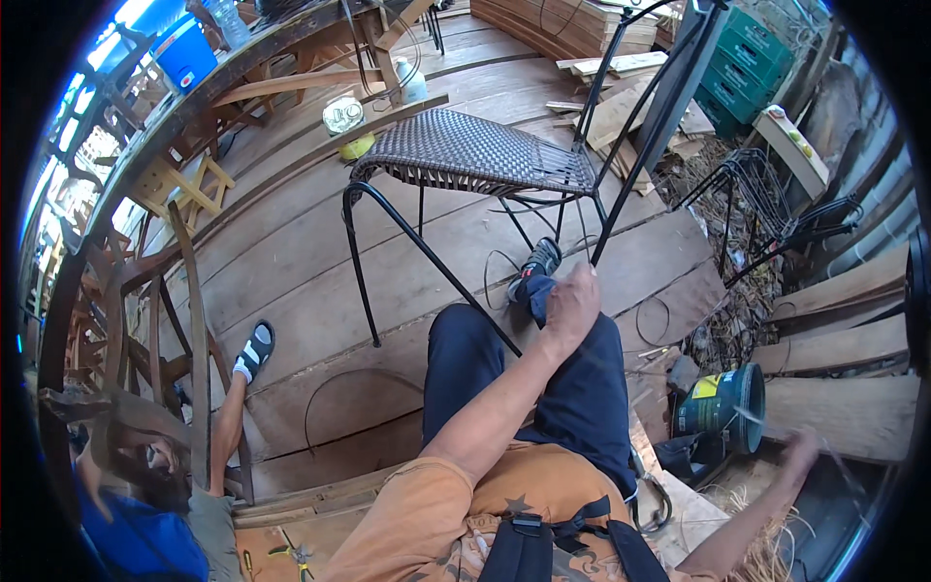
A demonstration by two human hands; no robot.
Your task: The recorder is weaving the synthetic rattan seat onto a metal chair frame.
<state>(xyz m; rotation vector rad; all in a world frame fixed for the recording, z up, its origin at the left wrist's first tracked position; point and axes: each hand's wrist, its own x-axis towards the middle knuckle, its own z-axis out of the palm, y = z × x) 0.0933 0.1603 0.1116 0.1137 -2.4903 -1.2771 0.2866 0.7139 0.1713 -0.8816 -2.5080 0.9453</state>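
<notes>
A chair with black metal legs and a woven brown seat (465, 150) stands in front of me, tilted. My left hand (572, 306) is closed in a pinch beside the chair's frame, above my knees. Thin strands show around its fingertips, and a weaving strip (752, 417) shows as a pale streak toward my other hand. Stretched far out to the right, my right hand (801, 451) is smeared by motion but looks closed on this strip, with a streak trailing past it. Loose strips curl on the wooden floor nearby.
A dark green bucket (722, 412) stands at my right, below wooden planks (844, 417). Green crates (742, 73) and a wire frame (756, 189) lie beyond. Another person (145, 514) sits at lower left among wooden chair parts. Pliers (293, 555) lie beside me.
</notes>
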